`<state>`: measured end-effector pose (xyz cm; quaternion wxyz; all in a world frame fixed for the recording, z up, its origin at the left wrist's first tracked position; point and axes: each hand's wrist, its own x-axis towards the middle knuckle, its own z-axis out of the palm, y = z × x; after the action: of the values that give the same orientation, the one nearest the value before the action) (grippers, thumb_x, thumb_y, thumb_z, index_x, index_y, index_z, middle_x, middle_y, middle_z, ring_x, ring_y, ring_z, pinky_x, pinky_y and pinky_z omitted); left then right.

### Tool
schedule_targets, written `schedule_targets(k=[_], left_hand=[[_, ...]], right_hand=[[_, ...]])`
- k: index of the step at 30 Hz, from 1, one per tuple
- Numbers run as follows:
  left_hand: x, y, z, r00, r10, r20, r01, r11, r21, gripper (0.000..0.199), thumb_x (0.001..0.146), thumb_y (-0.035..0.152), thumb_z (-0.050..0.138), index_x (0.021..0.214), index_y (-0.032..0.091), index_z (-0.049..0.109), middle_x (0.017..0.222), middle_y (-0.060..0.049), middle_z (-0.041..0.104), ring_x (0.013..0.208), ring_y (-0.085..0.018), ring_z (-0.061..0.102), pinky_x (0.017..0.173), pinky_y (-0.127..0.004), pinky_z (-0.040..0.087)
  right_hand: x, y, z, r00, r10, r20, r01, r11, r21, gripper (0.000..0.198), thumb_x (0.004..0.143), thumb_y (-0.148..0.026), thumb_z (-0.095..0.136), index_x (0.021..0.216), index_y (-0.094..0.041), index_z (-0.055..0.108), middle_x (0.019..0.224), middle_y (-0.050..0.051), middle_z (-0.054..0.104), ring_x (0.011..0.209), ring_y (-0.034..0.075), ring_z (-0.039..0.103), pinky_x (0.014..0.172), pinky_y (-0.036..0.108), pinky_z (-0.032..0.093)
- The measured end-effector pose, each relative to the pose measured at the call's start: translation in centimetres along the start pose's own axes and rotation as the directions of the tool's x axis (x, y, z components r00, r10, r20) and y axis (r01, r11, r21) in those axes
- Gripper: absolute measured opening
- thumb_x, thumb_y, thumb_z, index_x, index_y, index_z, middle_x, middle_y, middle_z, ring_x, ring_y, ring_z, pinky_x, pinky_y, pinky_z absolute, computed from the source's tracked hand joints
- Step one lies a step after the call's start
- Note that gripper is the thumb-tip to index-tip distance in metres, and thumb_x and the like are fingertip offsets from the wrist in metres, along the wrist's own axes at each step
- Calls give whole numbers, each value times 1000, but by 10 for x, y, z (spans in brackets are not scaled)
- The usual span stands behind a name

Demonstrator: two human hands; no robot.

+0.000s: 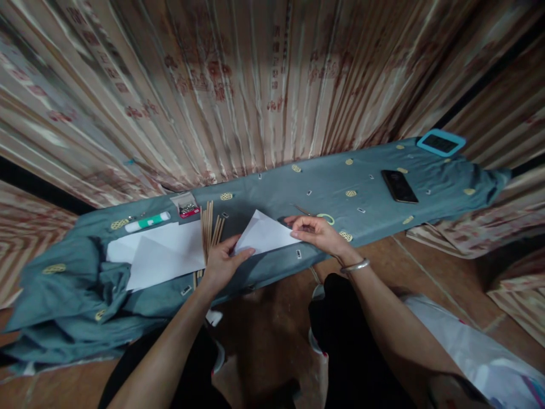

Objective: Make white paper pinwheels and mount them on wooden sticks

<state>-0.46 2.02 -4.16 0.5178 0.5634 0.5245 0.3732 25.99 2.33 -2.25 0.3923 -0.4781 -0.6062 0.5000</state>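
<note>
A sheet of white paper folded into a triangle (268, 233) is held between my two hands, just above the cloth-covered bench. My left hand (225, 261) pinches its left corner, thumb on top. At the right tip, my right hand (317, 233) grips the paper between thumb and fingers; a metal bangle sits on that wrist. Beside my left hand lie several thin wooden sticks (207, 227), partly over white paper sheets (166, 261). Scissors with a pale green handle (326, 218) lie just behind my right hand, partly hidden by it.
A glue stick (147, 222) and an open small box of metal pins or clips (186, 205) lie at the left. A phone (399, 186) and a blue-framed device (441, 142) rest at the right on the green cloth (272, 190). A curtain (238, 85) hangs behind the bench.
</note>
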Motion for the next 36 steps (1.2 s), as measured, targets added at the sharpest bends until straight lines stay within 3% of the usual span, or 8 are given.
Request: schedule_targets(k=[4, 8, 13, 20, 24, 28, 32, 36], left_hand=[[0, 15, 1, 994, -99, 36, 102, 991, -85, 48, 51, 48, 80, 86, 14, 75, 78, -5, 73, 67, -19, 62, 63, -29, 48], [1, 17, 2, 992, -114, 61, 116, 993, -31, 40, 51, 48, 79, 74, 15, 76, 63, -1, 68, 56, -15, 54, 53, -25, 39], [2, 11, 3, 995, -71, 77, 76, 994, -74, 43, 54, 48, 79, 83, 16, 76, 72, -1, 70, 62, -15, 57, 59, -25, 43], [6, 8, -2, 985, -155, -74, 152, 987, -52, 54, 62, 70, 63, 57, 16, 64, 48, -1, 57, 51, -16, 53, 48, -26, 42], [5, 10, 1, 978, -205, 45, 210, 963, -169, 51, 54, 65, 71, 67, 16, 66, 62, -4, 67, 53, -19, 62, 52, -30, 48], [1, 14, 1, 974, -192, 122, 203, 976, -83, 45, 60, 60, 70, 66, 15, 68, 53, -6, 66, 45, -15, 55, 48, -26, 43], [-1, 13, 0, 982, -168, 90, 178, 977, -114, 38, 55, 50, 78, 66, 14, 70, 54, -3, 65, 50, -13, 55, 52, -24, 42], [1, 7, 1, 983, -181, 40, 185, 948, -259, 43, 49, 41, 84, 81, 15, 73, 75, -4, 73, 65, -16, 63, 64, -27, 47]], right_hand=[[0, 1, -2, 1000, 3, 0, -3, 1000, 29, 32, 68, -47, 74, 71, -18, 62, 119, 10, 65, 109, 23, 61, 95, 38, 44], [0, 3, -3, 1000, 17, 7, -17, 998, 56, 29, 67, -44, 76, 72, -18, 63, 118, 10, 66, 108, 23, 62, 94, 39, 45], [3, 6, -1, 1000, 13, -11, -13, 999, 51, 32, 67, -46, 76, 72, -18, 63, 115, 9, 68, 103, 21, 64, 92, 37, 47], [9, 9, 7, 995, -30, -94, 34, 999, 33, 35, 66, -52, 74, 74, -19, 63, 112, 9, 69, 101, 22, 64, 90, 36, 47], [10, 5, 9, 987, -70, -147, 70, 998, -1, 32, 68, -50, 73, 74, -19, 64, 115, 9, 68, 102, 21, 64, 92, 36, 47], [9, 3, 9, 982, -95, -162, 92, 995, -26, 31, 69, -49, 73, 74, -19, 65, 115, 9, 68, 107, 23, 63, 93, 38, 46], [8, 4, 8, 982, -84, -169, 84, 996, -2, 30, 69, -48, 74, 78, -20, 68, 117, 9, 67, 106, 23, 63, 93, 38, 48], [9, 10, -2, 968, -117, -220, 110, 993, -46, 27, 71, -44, 72, 85, -21, 69, 115, 7, 69, 107, 22, 63, 94, 38, 48]])
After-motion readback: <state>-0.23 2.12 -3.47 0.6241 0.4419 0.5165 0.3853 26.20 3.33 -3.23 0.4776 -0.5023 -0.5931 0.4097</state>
